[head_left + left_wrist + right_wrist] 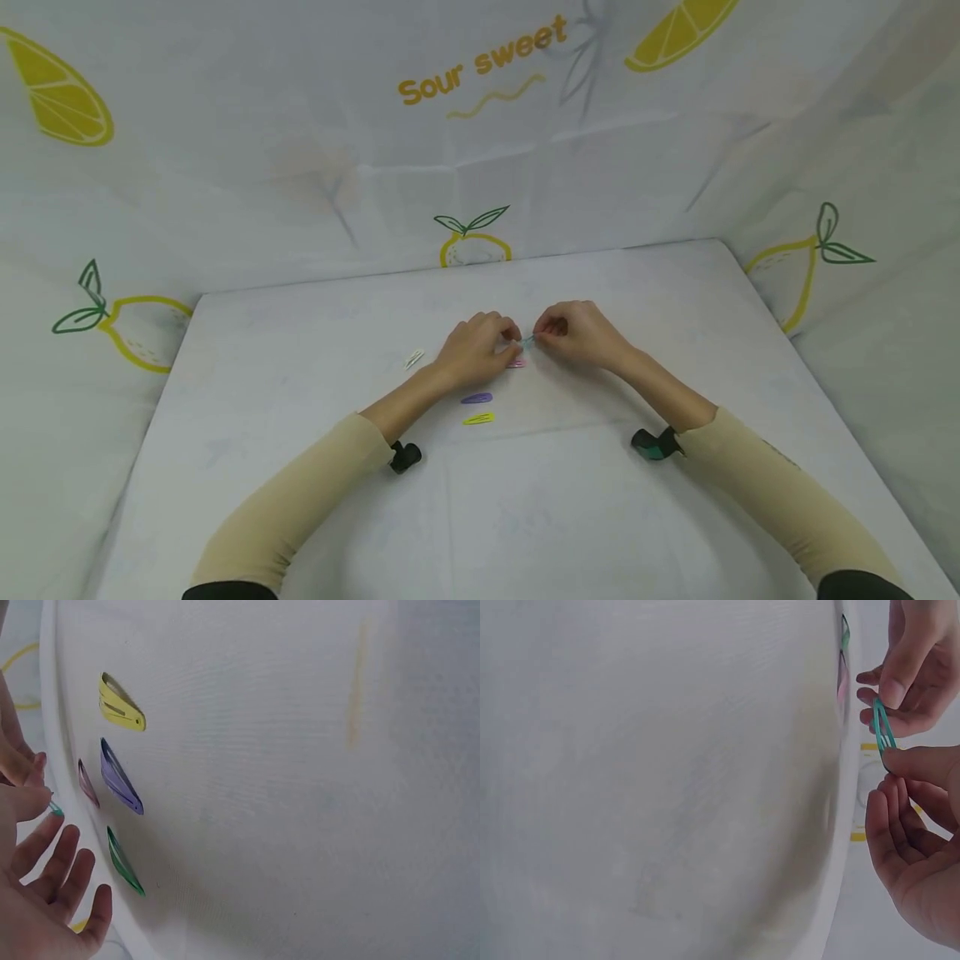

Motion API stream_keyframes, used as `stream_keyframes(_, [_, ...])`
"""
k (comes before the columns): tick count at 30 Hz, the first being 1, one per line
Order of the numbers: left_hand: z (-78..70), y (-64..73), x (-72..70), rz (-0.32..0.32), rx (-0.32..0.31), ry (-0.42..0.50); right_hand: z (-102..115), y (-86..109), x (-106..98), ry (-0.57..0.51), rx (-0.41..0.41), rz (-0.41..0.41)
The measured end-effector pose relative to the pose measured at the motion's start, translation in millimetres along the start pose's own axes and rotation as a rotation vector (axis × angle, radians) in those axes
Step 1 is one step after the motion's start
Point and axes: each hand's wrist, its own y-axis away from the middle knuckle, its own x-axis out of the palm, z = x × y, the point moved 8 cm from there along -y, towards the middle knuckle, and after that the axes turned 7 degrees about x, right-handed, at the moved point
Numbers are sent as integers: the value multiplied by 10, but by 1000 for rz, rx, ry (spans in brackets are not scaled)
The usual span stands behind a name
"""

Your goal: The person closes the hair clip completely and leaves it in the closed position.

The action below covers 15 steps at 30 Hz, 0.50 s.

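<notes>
A teal snap hair clip (885,729) is stretched between the two hands above the table. My left hand (480,346) pinches one end of it with thumb and finger, the other fingers spread in the left wrist view. The opposite end is pinched between the thumb and fingers of my right hand (577,333). A pink hair clip (516,364) lies just under the left hand, partly hidden by it. Nearer to me lie a purple hair clip (477,398) and a yellow hair clip (478,418). In the left wrist view a green hair clip (124,861) also lies on the table.
A white cloth covers the table (525,517). Behind and beside it hang white sheets (262,167) printed with lemons. A pale-looking clip (414,359) lies left of the left hand. Black wrist cameras sit below the left wrist and the right wrist.
</notes>
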Motion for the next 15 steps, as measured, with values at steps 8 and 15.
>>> stream_keyframes(8, [-17, 88, -52, -84, 55, 57, 74, 58, -64, -47, -26, -31])
stream_keyframes(15, [-84, 178, -132, -160, 129, 95, 132, 131, -114, -133, -32, -14])
